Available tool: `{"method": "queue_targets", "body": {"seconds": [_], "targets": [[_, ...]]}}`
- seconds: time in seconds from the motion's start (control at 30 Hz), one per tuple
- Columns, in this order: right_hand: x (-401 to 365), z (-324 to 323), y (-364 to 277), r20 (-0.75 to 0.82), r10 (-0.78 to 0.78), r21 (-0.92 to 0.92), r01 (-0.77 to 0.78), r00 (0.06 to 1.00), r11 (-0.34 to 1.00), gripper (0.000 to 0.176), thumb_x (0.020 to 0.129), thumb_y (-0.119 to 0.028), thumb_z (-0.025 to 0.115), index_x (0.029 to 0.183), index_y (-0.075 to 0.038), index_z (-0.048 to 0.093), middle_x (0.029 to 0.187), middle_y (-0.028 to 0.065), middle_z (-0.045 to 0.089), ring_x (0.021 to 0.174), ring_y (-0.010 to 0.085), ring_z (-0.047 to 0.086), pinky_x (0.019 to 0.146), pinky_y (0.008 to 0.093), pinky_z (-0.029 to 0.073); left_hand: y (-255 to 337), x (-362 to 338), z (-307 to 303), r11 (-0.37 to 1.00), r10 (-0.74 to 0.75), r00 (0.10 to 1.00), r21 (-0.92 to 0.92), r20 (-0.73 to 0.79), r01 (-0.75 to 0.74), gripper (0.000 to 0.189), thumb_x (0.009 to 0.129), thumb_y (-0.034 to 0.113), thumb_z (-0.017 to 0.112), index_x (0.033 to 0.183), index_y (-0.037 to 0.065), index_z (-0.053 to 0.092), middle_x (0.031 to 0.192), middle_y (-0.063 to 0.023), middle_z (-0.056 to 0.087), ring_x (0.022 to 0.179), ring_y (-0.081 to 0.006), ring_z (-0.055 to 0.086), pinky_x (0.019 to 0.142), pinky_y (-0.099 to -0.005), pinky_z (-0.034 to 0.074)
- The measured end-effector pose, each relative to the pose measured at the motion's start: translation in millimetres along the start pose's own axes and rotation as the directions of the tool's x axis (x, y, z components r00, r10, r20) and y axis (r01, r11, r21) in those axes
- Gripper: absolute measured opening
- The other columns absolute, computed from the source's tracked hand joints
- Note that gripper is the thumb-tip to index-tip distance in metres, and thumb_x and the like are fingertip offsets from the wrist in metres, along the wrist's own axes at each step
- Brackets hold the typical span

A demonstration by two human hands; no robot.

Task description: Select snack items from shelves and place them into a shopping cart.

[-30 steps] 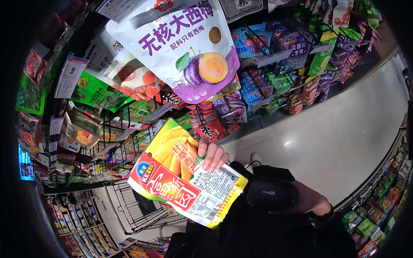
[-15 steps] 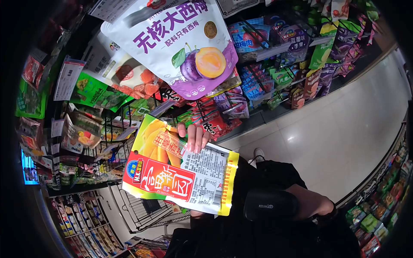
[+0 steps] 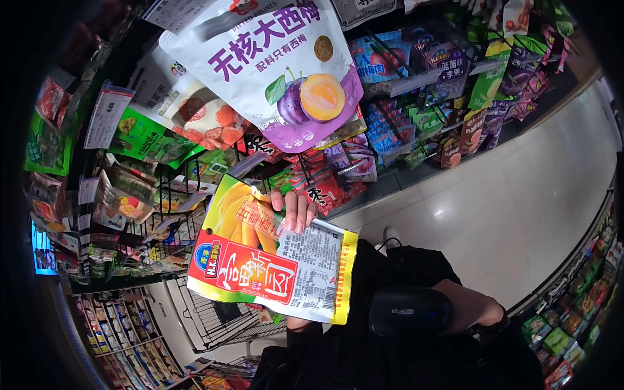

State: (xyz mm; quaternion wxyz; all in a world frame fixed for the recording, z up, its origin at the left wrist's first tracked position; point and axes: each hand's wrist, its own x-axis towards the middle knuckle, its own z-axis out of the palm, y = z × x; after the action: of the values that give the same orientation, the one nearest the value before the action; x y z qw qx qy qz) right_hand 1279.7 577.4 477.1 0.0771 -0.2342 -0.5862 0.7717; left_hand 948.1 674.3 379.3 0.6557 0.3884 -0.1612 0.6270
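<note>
My left hand (image 3: pixel 296 209) grips a yellow, red and white snack packet (image 3: pixel 276 253), with its fingers curled over the upper edge. Mango-like fruit is pictured on the packet, and its printed text panel faces me. Behind the packet, the rest of this hand is hidden, and a bit of wrist shows below. Lower right, my right hand (image 3: pixel 469 307) is closed around a black rounded device (image 3: pixel 411 311) with a small logo. Most of its fingers are out of sight behind the device. Above the packet hangs a large white and purple pouch of pitted prunes (image 3: pixel 276 71).
Racks of hanging snack bags (image 3: pixel 390 130) fill the top and left, with price tags (image 3: pixel 108 117) on them. A wire shopping cart (image 3: pixel 221 325) stands lower left. Pale tiled floor (image 3: pixel 494 195) runs to the right, past another shelf (image 3: pixel 572 312). A shoe (image 3: pixel 390 235) shows near the middle.
The view has shifted slightly, so the shelf sits a little further right and lower. The packet is tilted a touch differently; both hands keep their holds.
</note>
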Motion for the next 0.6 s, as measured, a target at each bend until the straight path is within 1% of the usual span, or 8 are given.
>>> {"method": "queue_targets", "body": {"seconds": [0.07,0.17,0.2,0.23,0.27,0.4,0.5,0.6], "targets": [[0.0,-2.0,0.6,-0.033,0.011,0.007,-0.011,0.999,1.000,0.046,0.071,-0.013,0.075,0.112,-0.001,0.059,0.096,0.0111,0.068,0.087,0.0164,0.065,0.081,0.0301,0.050,10.5,-10.4,0.2,1.000,0.011,1.000,0.003,-0.023,-0.011,0.020,0.100,0.021,0.043,0.108,0.003,0.049,0.081,-0.0093,0.059,0.068,-0.0195,0.058,0.059,-0.0282,0.043],[-0.4,-3.0,6.0,-0.123,0.034,0.037,-0.030,0.992,0.999,0.045,0.073,-0.015,0.075,0.112,-0.001,0.059,0.097,0.0114,0.068,0.089,0.0175,0.065,0.083,0.0303,0.049,50.6,-61.0,29.7,0.930,0.133,0.896,0.366,-0.423,0.035,0.029,0.101,0.033,0.041,0.097,0.006,0.049,0.072,-0.0077,0.054,0.061,-0.0176,0.054,0.056,-0.0281,0.041],[0.8,-2.3,6.8,-0.158,0.042,0.036,-0.037,0.986,0.999,0.044,0.074,-0.016,0.075,0.112,-0.002,0.059,0.098,0.0116,0.068,0.090,0.0178,0.065,0.083,0.0302,0.049,89.0,-100.3,-4.7,0.919,0.004,0.956,0.378,-0.292,0.112,0.034,0.095,0.041,0.052,0.098,0.008,0.047,0.067,-0.0016,0.046,0.054,-0.0122,0.042,0.056,-0.0275,0.037],[2.0,-2.5,6.3,-0.194,0.049,0.038,-0.043,0.980,0.998,0.044,0.075,-0.018,0.076,0.112,-0.002,0.059,0.099,0.0117,0.068,0.091,0.0181,0.065,0.084,0.0301,0.049,94.8,-110.0,35.5,0.891,0.165,0.727,0.417,-0.667,0.181,0.032,0.096,0.040,0.052,0.096,0.008,0.048,0.067,-0.0014,0.046,0.051,-0.0104,0.040,0.052,-0.0253,0.035],[2.7,-3.4,2.3,-0.213,0.070,0.031,-0.065,0.975,0.997,0.043,0.076,-0.020,0.076,0.112,-0.002,0.059,0.099,0.0116,0.068,0.092,0.0180,0.065,0.084,0.0298,0.049,115.0,-152.2,35.5,0.813,0.278,0.618,0.522,-0.736,0.256,0.033,0.096,0.042,0.050,0.095,0.009,0.049,0.070,-0.0007,0.047,0.054,-0.0094,0.041,0.052,-0.0243,0.035],[6.1,-9.0,-3.1,-0.263,0.109,0.000,-0.113,0.959,0.994,0.042,0.079,-0.025,0.076,0.110,-0.003,0.060,0.099,0.0108,0.068,0.092,0.0171,0.065,0.085,0.0291,0.048,147.4,-227.2,57.5,0.456,0.762,-0.010,0.525,-0.648,0.719,0.048,0.097,0.049,0.044,0.112,0.005,0.054,0.097,-0.0035,0.059,0.087,-0.0150,0.058,0.075,-0.0282,0.048],[9.7,-13.1,3.8,-0.274,0.076,0.008,-0.077,0.959,0.997,0.040,0.080,-0.026,0.076,0.109,-0.003,0.061,0.099,0.0096,0.069,0.092,0.0165,0.064,0.085,0.0296,0.048,191.4,-344.0,58.7,0.185,0.758,0.071,0.319,-0.648,0.929,0.061,0.096,0.051,0.045,0.121,-0.005,0.050,0.109,-0.0132,0.059,0.097,-0.0200,0.058,0.084,-0.0334,0.047],[12.4,-15.9,3.8,-0.259,0.107,0.057,-0.095,0.960,0.994,0.037,0.081,-0.026,0.075,0.106,-0.003,0.061,0.092,0.0076,0.068,0.083,0.0146,0.064,0.079,0.0288,0.049,209.3,-432.1,51.6,-0.213,0.892,0.109,-0.195,-0.439,0.957,0.062,0.094,0.045,0.049,0.130,-0.004,0.043,0.120,-0.0239,0.054,0.107,-0.0369,0.055,0.091,-0.0432,0.043]]}}
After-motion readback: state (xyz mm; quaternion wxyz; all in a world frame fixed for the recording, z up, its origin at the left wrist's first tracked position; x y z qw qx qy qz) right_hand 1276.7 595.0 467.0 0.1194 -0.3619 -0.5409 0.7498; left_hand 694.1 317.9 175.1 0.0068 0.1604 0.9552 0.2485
